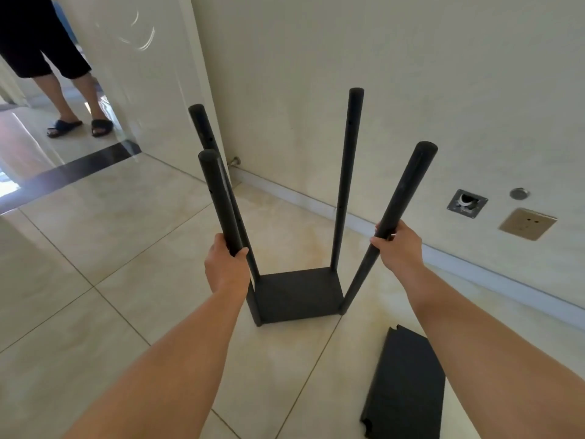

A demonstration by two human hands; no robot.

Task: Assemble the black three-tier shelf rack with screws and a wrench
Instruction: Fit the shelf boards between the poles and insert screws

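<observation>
1. While the rack stands on the floor tiles, our left hand and right hand each wrap one near pole, likely steadying it.
2. Below both grips sits the fitted bottom shelf.
3. Beneath our right forearm lies a loose shelf panel, probably the next tier.

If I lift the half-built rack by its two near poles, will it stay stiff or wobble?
Probably it wobbles: only one shelf at the bottom joins the four poles, and their tops splay apart. It seems light, since the left hand and right hand each grip one thin pole. Tall and narrow, it may tip easily.
</observation>
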